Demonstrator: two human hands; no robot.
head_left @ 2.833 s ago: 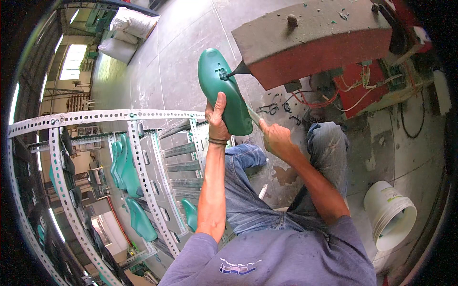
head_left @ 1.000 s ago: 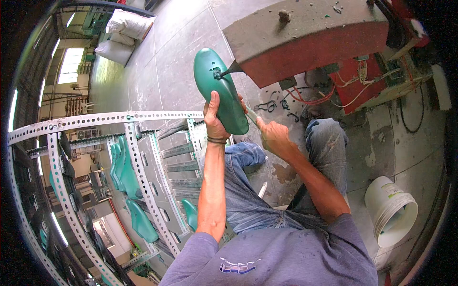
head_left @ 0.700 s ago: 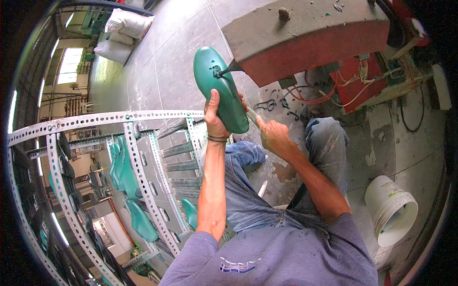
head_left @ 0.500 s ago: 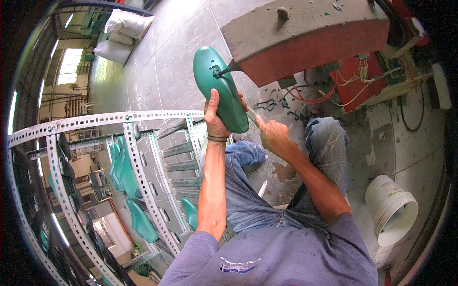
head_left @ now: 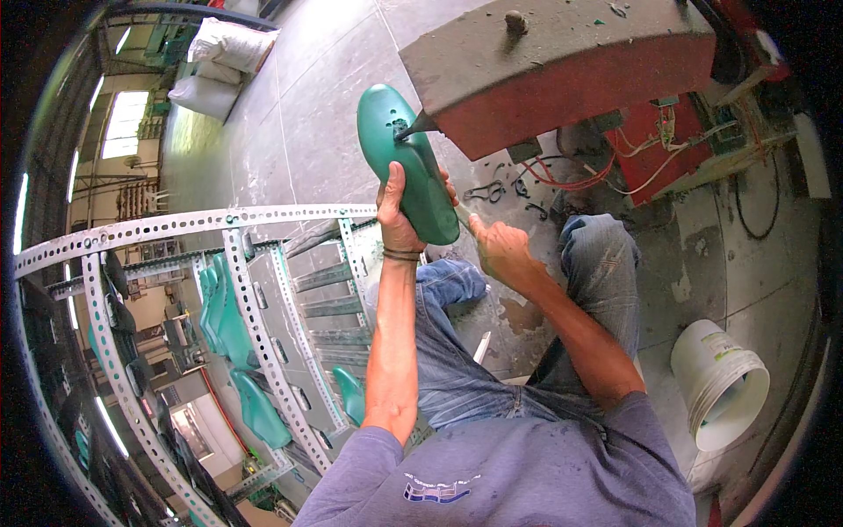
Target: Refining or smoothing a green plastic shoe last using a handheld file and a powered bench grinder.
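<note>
Grey tiled floor [head_left: 334, 97], perforated metal rack [head_left: 263, 290], bright window [head_left: 123, 123]

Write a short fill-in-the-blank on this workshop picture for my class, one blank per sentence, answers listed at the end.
The left hand grips a long shoe-shaped plastic form coloured ____.
The form's upper end meets the pointed tip of the red-sided ____.
A ____ plastic bucket lies tipped on the floor at the person's right.

Missing words: green; machine; white
</note>
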